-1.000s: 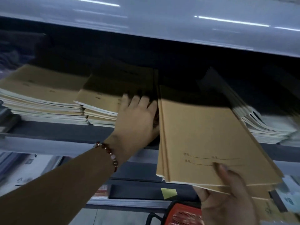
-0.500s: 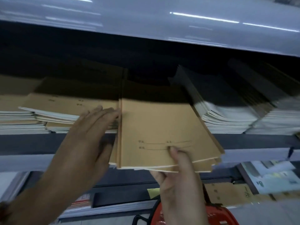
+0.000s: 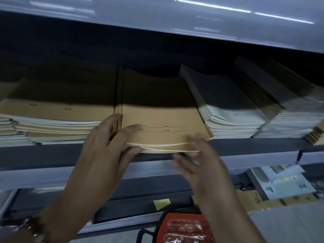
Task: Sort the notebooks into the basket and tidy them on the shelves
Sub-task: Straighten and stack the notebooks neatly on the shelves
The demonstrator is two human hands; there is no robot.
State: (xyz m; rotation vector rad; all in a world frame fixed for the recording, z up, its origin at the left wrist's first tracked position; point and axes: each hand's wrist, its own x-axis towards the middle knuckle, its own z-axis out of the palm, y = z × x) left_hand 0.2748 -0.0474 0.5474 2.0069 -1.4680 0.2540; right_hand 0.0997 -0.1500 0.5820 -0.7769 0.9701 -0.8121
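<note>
We hold the brown notebooks [image 3: 163, 130] by their left near corner in our left hand [image 3: 107, 148], long axis into the shelf [image 3: 52, 155], while our right hand [image 3: 198, 160], empty with loose fingers, touches their right near corner.

Brown kraft notebooks [image 3: 163, 123], small stack, flat on shelf [image 3: 52, 155], front edges overhanging; held at left corner by left grip [image 3: 112, 144], right grip [image 3: 201, 158] just beside. Red basket [image 3: 184, 228] below both.
</note>
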